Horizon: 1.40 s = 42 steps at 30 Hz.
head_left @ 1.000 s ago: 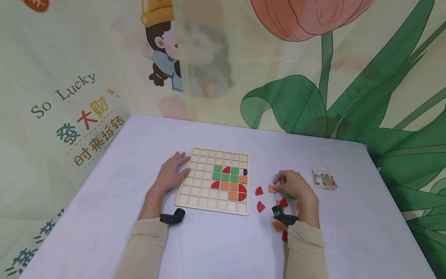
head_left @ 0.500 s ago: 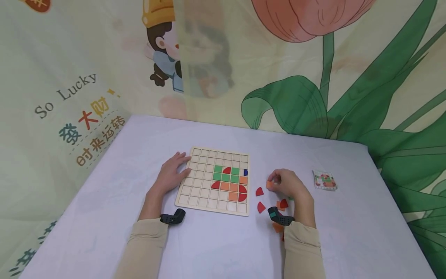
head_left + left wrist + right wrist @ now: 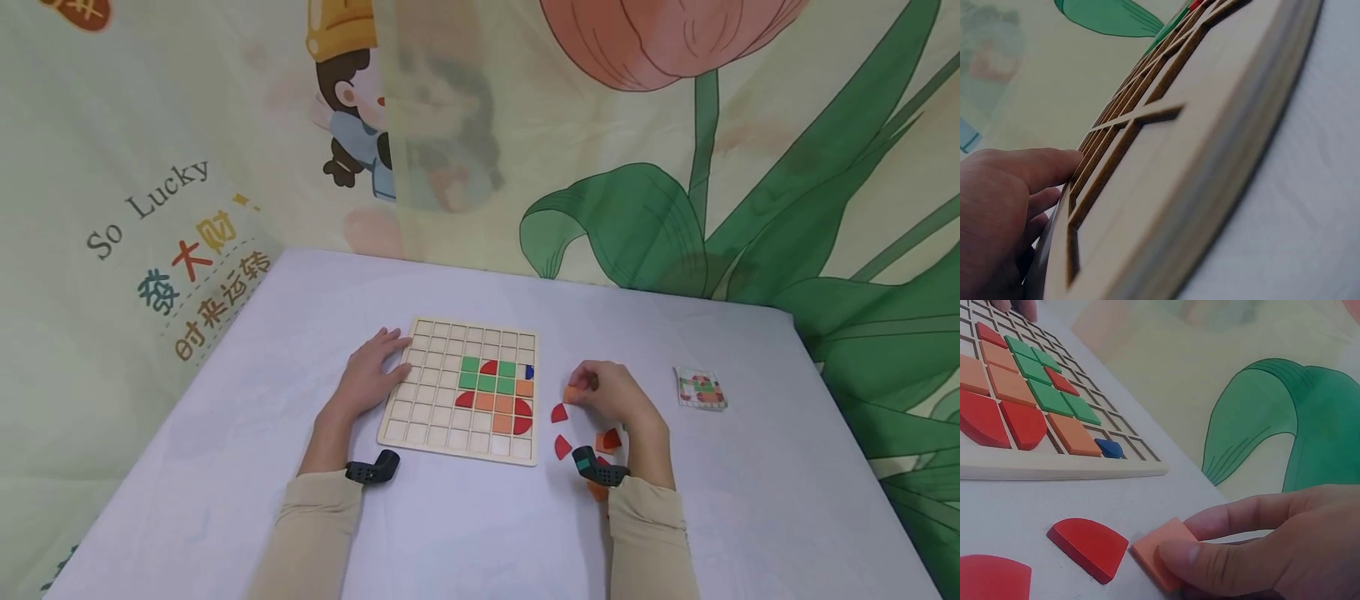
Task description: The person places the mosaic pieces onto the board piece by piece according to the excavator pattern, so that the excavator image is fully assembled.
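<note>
Orange square tile (image 3: 1163, 557) in the right hand's (image 3: 1272, 547) pinching grip, thumb hidden overhead, plain wrist-side.

Left wrist view cuts off the grid board (image 3: 1210, 125) at top and bottom; the right hand (image 3: 615, 396) hides part of the orange square tile (image 3: 1163, 553); the pattern card (image 3: 701, 389) is too small to read.

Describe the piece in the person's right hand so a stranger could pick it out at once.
Start at the wooden grid board on the white table; just to its right lie loose tiles. The orange square tile is the one pinched in the right hand, beside a red quarter-round tile. Its neighbours on the table are red and curved; it is orange with straight edges.
</note>
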{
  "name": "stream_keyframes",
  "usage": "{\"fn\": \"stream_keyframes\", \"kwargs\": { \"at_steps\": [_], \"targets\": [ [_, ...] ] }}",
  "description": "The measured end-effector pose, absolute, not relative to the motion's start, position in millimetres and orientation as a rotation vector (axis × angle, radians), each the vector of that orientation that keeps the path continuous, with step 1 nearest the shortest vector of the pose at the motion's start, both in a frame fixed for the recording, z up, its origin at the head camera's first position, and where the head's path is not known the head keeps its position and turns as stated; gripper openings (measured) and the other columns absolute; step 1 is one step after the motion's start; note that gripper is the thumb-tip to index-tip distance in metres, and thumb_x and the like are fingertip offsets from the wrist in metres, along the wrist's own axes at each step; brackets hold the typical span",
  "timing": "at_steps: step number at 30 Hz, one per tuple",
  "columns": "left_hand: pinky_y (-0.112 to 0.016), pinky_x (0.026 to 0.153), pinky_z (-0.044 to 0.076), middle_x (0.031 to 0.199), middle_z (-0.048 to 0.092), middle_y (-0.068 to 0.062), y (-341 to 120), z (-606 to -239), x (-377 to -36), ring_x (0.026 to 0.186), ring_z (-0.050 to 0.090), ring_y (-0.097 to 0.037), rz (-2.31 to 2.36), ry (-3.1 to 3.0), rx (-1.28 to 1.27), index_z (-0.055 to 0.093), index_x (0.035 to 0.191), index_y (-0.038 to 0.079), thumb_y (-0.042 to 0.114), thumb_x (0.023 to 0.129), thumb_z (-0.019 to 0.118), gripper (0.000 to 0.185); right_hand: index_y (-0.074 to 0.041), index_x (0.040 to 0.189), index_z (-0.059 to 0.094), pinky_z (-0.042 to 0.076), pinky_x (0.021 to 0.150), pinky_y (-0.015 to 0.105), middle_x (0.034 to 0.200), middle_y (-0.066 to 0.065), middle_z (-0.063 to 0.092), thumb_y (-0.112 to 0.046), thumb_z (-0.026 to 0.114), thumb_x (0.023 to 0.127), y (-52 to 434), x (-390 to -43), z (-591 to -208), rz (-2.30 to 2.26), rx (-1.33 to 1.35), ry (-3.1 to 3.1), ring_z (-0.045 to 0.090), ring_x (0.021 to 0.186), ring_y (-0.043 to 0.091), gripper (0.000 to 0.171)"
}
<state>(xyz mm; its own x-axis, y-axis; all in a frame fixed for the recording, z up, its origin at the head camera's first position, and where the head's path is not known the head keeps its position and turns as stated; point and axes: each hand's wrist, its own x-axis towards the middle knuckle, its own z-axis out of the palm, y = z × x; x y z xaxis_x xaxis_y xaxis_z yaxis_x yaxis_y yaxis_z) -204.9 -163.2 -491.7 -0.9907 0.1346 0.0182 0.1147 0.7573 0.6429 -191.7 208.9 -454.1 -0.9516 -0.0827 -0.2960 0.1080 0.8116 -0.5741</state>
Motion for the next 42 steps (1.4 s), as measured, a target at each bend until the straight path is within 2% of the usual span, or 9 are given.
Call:
{"fn": "stream_keyframes", "kwargs": {
  "at_steps": [8, 17, 26, 33, 37, 42],
  "targets": [
    [-0.054, 0.12, 0.01, 0.155, 0.03, -0.011, -161, -489, -206, 0.147, 0.015, -0.03, 1.055, 2.904, 0.201, 0.046, 0.141, 0.01, 0.027, 0.093, 0.056, 0.051, -0.015, 0.095, 0.067, 0.054, 0.075, 0.027, 0.092, 0.005, 0.062, -0.018, 0.073, 0.083, 203, -194, -453, -0.921, 0.017, 2.711, 0.054, 0.094, 0.022, 0.014],
    [-0.055, 0.119, 0.01, 0.156, 0.029, -0.011, -162, -491, -209, 0.148, 0.014, -0.03, 1.019, 2.906, 0.201, 0.044, 0.142, 0.012, 0.027, 0.094, 0.055, 0.052, -0.015, 0.092, 0.068, 0.055, 0.078, 0.029, 0.088, 0.003, 0.064, -0.015, 0.072, 0.085, 189, -196, -448, -0.973, -0.092, 2.731, 0.058, 0.09, 0.02, 0.008],
    [-0.059, 0.117, 0.012, 0.155, 0.03, -0.015, -161, -493, -208, 0.147, 0.015, -0.034, 0.996, 2.921, 0.2, 0.044, 0.141, 0.009, 0.024, 0.093, 0.056, 0.052, -0.017, 0.091, 0.069, 0.053, 0.066, 0.021, 0.087, -0.001, 0.064, -0.016, 0.074, 0.083, 174, -196, -448, -1.025, -0.124, 2.707, 0.057, 0.083, 0.018, 0.009],
    [-0.061, 0.116, 0.013, 0.154, 0.03, -0.017, -164, -494, -207, 0.146, 0.016, -0.036, 1.006, 2.947, 0.197, 0.044, 0.141, 0.007, 0.024, 0.093, 0.056, 0.052, -0.02, 0.089, 0.069, 0.053, 0.057, 0.023, 0.085, -0.001, 0.062, -0.017, 0.073, 0.083, 155, -200, -446, -1.031, -0.207, 2.703, 0.056, 0.081, 0.018, 0.008],
    [-0.061, 0.116, 0.013, 0.154, 0.031, -0.017, -163, -494, -209, 0.146, 0.017, -0.036, 1.027, 2.954, 0.215, 0.045, 0.14, 0.007, 0.024, 0.093, 0.057, 0.052, -0.021, 0.086, 0.069, 0.052, 0.053, 0.024, 0.083, -0.003, 0.062, -0.018, 0.074, 0.083, 145, -197, -446, -1.039, -0.257, 2.703, 0.057, 0.078, 0.017, 0.007],
    [-0.06, 0.116, 0.013, 0.153, 0.031, -0.017, -160, -498, -207, 0.146, 0.016, -0.036, 1.015, 2.936, 0.21, 0.045, 0.14, 0.007, 0.024, 0.092, 0.057, 0.052, -0.021, 0.085, 0.07, 0.051, 0.058, 0.021, 0.078, -0.005, 0.062, -0.018, 0.074, 0.082, 134, -186, -451, -1.022, -0.353, 2.688, 0.057, 0.074, 0.014, 0.006]
  ]
}}
